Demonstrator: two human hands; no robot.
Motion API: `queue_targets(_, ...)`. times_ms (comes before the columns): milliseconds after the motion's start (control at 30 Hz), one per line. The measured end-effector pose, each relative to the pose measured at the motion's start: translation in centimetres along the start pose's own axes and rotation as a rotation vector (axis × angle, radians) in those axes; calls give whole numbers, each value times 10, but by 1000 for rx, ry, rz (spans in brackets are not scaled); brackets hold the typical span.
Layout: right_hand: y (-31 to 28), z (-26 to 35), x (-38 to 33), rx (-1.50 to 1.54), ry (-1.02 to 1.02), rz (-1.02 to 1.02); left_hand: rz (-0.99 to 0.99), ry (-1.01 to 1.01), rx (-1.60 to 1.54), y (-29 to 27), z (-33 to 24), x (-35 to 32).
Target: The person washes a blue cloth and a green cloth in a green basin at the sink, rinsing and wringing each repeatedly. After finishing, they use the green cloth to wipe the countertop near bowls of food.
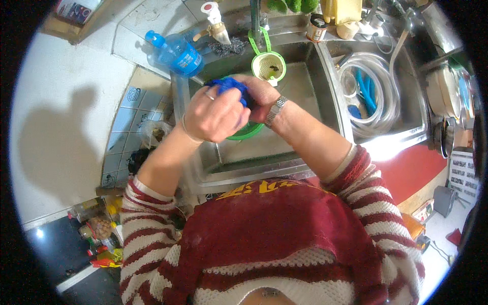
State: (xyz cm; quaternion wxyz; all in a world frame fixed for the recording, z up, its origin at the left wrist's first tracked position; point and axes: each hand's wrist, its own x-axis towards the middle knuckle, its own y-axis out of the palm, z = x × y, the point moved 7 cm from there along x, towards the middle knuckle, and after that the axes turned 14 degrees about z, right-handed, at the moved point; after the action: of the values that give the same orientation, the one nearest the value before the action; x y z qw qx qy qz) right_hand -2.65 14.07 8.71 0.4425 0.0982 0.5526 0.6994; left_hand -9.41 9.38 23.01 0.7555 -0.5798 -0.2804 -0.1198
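Observation:
A crumpled blue cloth is bunched between my two hands above the left sink basin. My left hand, with a ring on one finger, is closed round its near side. On the far right side of the bundle, my right hand wraps against it, a metal watch at the wrist; most of its fingers are hidden behind the cloth and the left hand. Beneath the hands, part of a green bowl shows in the sink. A light green strainer hangs just beyond them.
A blue pump bottle stands at the back left beside a dark scouring pad and a tap. In the right basin lies a coiled clear hose. A small jar sits on the back ledge.

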Motion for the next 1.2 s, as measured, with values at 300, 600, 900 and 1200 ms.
queue_targets(300, 38, 56, -28, -609, -664, -204, -628, -1315, -1061, 50, 70, -77)
queue_targets(600, 116, 83, -30, -1854, -917, -96, -568, -1227, -2101, 115, 91, -72)
queue_targets(900, 149, 65, -32, -2101, -1177, 468, -186, -740, -2466, 105, 106, -55)
queue_targets(1200, 90, 35, 0, -2302, -689, 485, -20, -1326, -2084, 163, 92, -90)
